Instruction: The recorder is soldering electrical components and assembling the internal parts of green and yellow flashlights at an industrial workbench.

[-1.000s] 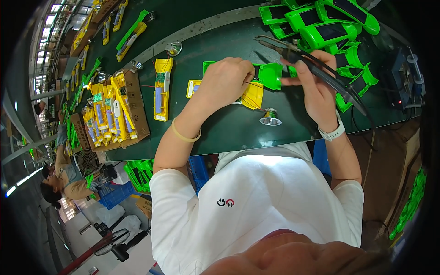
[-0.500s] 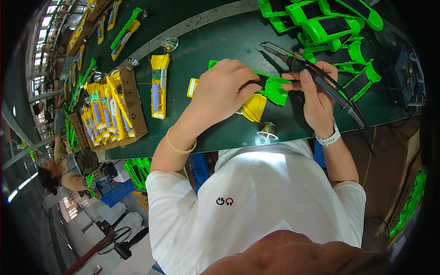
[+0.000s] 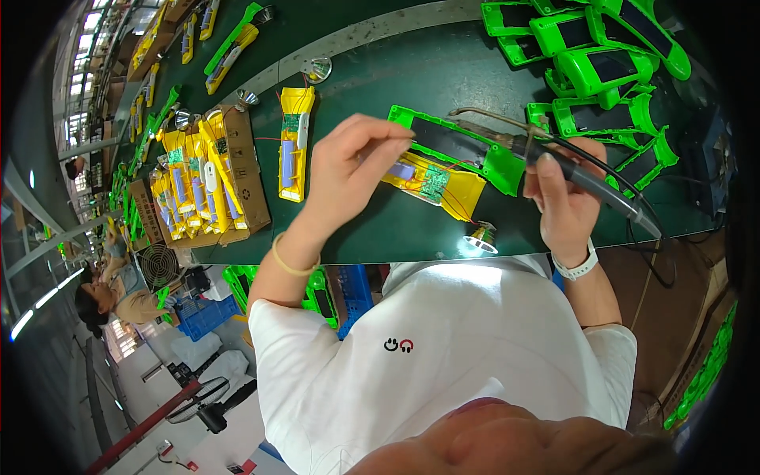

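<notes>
My right hand (image 3: 566, 198) grips a soldering iron (image 3: 582, 176) with a thin curved tube along it. Its tip points left over a green plastic casing (image 3: 505, 168) with a dark panel inside. My left hand (image 3: 344, 170) is closed in a pinch above the casing's left end; what its fingertips hold, if anything, is too small to make out. Just in front of the casing lies a yellow housing (image 3: 461, 195) with a green circuit board, a purple battery cell and thin red wires. A lit lamp reflector (image 3: 481, 237) rests at its near right, by the table edge.
Another yellow housing (image 3: 293, 162) lies left of my left hand, with a reflector (image 3: 318, 70) behind it. Further left stands a cardboard box (image 3: 245, 170) packed with yellow housings. Green casings (image 3: 606, 63) are piled at the far right. A co-worker (image 3: 119, 293) sits at left.
My left hand has drawn back left off the casing, uncovering the circuit board and battery. The iron has come lower and its tip is over the casing. The view has shifted slightly.
</notes>
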The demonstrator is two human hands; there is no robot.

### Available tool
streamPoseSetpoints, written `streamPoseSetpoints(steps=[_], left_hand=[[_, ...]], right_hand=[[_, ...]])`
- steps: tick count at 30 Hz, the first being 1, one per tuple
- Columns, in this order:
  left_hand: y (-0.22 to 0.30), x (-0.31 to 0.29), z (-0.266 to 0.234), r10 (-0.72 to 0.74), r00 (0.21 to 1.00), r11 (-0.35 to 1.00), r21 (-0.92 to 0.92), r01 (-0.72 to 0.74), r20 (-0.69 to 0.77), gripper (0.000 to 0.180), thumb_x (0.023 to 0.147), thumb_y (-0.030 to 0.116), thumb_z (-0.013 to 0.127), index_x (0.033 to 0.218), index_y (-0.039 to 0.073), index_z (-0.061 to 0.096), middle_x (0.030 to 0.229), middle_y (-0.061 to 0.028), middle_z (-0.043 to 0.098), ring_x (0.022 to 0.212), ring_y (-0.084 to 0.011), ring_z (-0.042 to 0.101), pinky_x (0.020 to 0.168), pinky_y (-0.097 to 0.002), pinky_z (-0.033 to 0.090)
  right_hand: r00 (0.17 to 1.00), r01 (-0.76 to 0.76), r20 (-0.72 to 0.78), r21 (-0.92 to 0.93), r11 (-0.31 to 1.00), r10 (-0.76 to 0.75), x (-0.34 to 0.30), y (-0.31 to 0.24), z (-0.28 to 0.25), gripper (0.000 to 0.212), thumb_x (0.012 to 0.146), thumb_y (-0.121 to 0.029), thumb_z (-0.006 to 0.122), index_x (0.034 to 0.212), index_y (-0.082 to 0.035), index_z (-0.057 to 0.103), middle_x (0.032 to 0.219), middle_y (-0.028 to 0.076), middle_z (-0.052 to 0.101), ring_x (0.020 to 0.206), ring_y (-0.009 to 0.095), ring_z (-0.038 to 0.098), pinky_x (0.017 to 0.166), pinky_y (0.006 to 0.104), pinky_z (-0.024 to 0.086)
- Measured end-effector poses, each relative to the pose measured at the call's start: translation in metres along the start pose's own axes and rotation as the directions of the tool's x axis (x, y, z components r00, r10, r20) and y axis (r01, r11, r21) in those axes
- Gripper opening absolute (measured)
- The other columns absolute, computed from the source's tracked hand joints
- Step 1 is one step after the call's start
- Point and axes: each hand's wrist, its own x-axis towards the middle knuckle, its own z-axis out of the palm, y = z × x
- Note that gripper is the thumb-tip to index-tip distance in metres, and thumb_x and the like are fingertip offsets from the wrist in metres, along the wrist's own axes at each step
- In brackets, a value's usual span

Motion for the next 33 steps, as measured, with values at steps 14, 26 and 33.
streamPoseSetpoints(steps=[14, 26, 33], left_hand=[[-0.026, 0.042, -0.024, 0.178, 0.868, 0.848, 0.376, -0.374, 0.463, 0.010, 0.070, 0.002, 0.062, 0.080, 0.004, 0.063, 0.086, -0.0075, 0.049, 0.075, -0.0212, 0.054, 0.067, -0.0296, 0.047], [-0.024, 0.042, -0.022, 0.163, 0.869, 0.835, 0.404, -0.373, 0.467, 0.012, 0.070, 0.001, 0.061, 0.082, 0.003, 0.062, 0.086, -0.0073, 0.047, 0.076, -0.0203, 0.052, 0.067, -0.0280, 0.046], [-0.020, 0.042, -0.021, 0.139, 0.864, 0.829, 0.421, -0.369, 0.484, 0.012, 0.070, 0.000, 0.062, 0.082, 0.003, 0.062, 0.086, -0.0073, 0.047, 0.075, -0.0200, 0.052, 0.066, -0.0278, 0.046]], right_hand=[[0.982, -0.159, 0.106, 0.001, 0.987, 0.158, 0.006, 0.027, 0.023, 0.027, 0.081, 0.000, 0.060, 0.097, -0.002, 0.038, 0.082, 0.004, 0.047, 0.066, 0.005, 0.051, 0.055, 0.0178, 0.045], [0.981, -0.188, 0.032, -0.027, 0.982, 0.189, 0.001, 0.009, 0.020, 0.029, 0.083, -0.007, 0.060, 0.099, -0.001, 0.037, 0.079, 0.006, 0.051, 0.056, 0.008, 0.054, 0.040, 0.0181, 0.039], [0.993, 0.081, -0.085, -0.058, 0.995, -0.086, -0.013, -0.005, -0.016, 0.023, 0.087, -0.008, 0.054, 0.101, -0.005, 0.036, 0.068, 0.007, 0.054, 0.052, 0.010, 0.053, 0.039, 0.0183, 0.037]])
